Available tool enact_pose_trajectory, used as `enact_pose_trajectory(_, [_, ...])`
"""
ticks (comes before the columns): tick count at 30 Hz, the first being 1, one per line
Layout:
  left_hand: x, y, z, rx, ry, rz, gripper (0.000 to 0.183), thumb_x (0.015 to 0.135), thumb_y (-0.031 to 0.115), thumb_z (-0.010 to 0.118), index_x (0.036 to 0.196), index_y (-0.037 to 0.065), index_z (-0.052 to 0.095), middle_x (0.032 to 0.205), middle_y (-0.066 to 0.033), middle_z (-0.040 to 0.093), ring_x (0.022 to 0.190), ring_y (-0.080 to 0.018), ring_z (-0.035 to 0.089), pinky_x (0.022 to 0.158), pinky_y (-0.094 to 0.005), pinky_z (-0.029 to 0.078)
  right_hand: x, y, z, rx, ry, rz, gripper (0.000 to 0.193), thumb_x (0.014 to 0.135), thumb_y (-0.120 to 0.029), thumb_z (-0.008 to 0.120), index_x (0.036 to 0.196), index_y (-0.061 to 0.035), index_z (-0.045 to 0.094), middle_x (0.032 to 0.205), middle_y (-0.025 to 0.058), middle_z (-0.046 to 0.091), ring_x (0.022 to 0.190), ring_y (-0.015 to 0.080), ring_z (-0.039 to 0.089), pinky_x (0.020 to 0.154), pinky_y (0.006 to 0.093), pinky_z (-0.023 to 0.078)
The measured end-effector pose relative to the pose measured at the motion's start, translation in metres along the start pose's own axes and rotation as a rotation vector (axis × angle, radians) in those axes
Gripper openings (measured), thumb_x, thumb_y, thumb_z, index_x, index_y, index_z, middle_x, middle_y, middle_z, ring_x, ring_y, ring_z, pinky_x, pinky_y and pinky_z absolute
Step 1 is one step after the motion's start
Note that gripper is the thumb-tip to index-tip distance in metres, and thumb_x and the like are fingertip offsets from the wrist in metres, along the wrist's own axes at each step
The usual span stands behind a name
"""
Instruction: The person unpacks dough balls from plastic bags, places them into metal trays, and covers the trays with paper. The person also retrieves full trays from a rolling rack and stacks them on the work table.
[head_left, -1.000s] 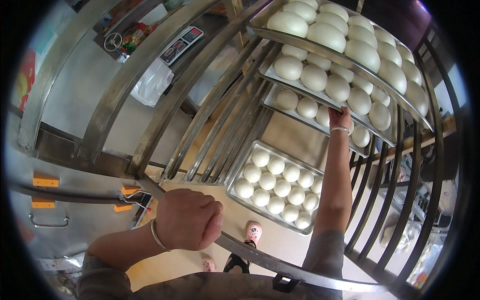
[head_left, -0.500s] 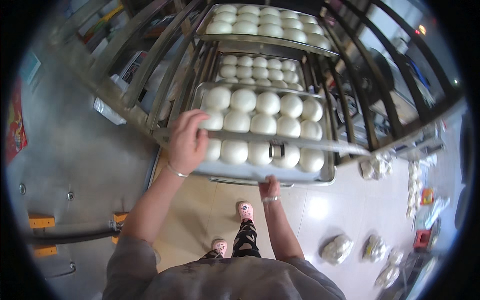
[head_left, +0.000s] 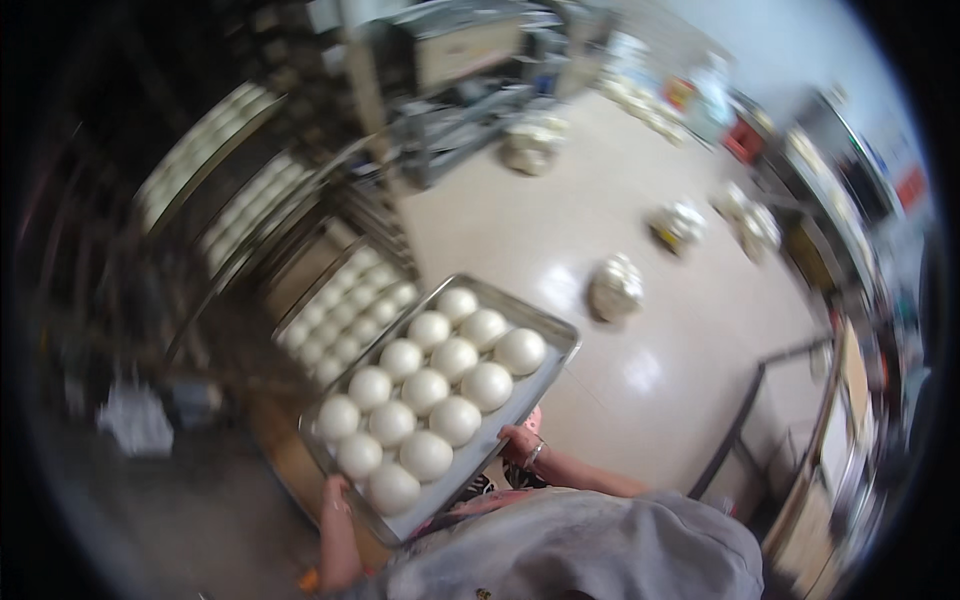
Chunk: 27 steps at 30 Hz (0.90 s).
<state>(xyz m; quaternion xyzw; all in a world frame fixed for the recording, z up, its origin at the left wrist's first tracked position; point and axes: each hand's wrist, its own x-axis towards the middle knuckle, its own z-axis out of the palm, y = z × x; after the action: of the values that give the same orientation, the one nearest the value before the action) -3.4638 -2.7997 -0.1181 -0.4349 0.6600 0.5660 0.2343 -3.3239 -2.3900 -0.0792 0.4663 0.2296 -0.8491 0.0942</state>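
A metal tray [head_left: 472, 462] is held in front of my body, off the rack and tilted in the picture. Rows of round white dough buns [head_left: 425, 391] sit on it, with a bare strip along the side nearest me. My left hand [head_left: 338, 493] is closed on the tray's left end, its fingers partly hidden by the rim. At the near long side, my right hand [head_left: 519, 444] grips the edge, thumb on top and the other fingers out of sight beneath.
To the left stands a metal rack [head_left: 350, 155] with more bun trays, including a lower tray of buns [head_left: 350, 310] beside mine. Several wrapped bundles [head_left: 615, 288] lie on the pale tiled floor [head_left: 500, 235]. A wooden-topped table [head_left: 815, 490] stands at the right.
The tray has come out of the rack and swung right with my body. My left hand moved from the rack's front bar to the tray's left end; the right keeps its grip.
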Motion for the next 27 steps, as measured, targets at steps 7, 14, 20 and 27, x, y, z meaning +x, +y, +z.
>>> enact_pose_trajectory(7, [-0.132, -0.028, 0.2, -0.015, -0.226, -0.16, 0.013, 0.052, 0.006, 0.051, 0.065, 0.003, 0.047, 0.072, -0.0092, 0.048, 0.063, -0.028, 0.052, 0.059, -0.0417, 0.046, -0.076, -0.113, -0.189, 0.047, 0.087, -0.146, 0.012, 0.069, -0.013, 0.061, 0.074, -0.0032, 0.058, 0.07, 0.0039, 0.056, 0.064, 0.017, 0.054, 0.061, 0.0301, 0.047])
enact_pose_trajectory(14, [-0.317, -0.06, 0.496, -0.046, -0.56, 0.188, 0.019, 0.055, 0.006, 0.049, 0.072, -0.001, 0.053, 0.08, -0.0119, 0.053, 0.073, -0.0283, 0.056, 0.07, -0.0423, 0.049, -0.193, -0.334, -0.386, 0.067, 0.09, -0.498, 0.017, 0.073, -0.019, 0.065, 0.08, -0.0043, 0.06, 0.073, 0.0014, 0.058, 0.067, 0.0106, 0.054, 0.064, 0.027, 0.046])
enact_pose_trajectory(20, [-0.416, -0.062, 0.728, -0.05, -0.972, 0.056, 0.039, 0.062, 0.007, 0.048, 0.098, -0.006, 0.053, 0.092, -0.0159, 0.057, 0.088, -0.0321, 0.056, 0.081, -0.0437, 0.047, -0.33, -0.518, -0.541, 0.137, -0.081, -0.987, 0.039, 0.083, -0.028, 0.06, 0.114, -0.0055, 0.053, 0.108, 0.0052, 0.059, 0.1, 0.0161, 0.055, 0.09, 0.0332, 0.042])
enact_pose_trajectory(27, [-0.515, -0.06, 1.02, 0.234, -0.865, 0.286, 0.018, 0.057, -0.002, 0.045, 0.073, -0.003, 0.053, 0.072, -0.0093, 0.055, 0.059, -0.0232, 0.056, 0.059, -0.0342, 0.049, -0.36, -0.726, -0.809, 0.555, 0.168, -1.214, 0.037, 0.082, -0.026, 0.056, 0.107, 0.0007, 0.054, 0.106, 0.011, 0.059, 0.1, 0.022, 0.055, 0.089, 0.0342, 0.042])
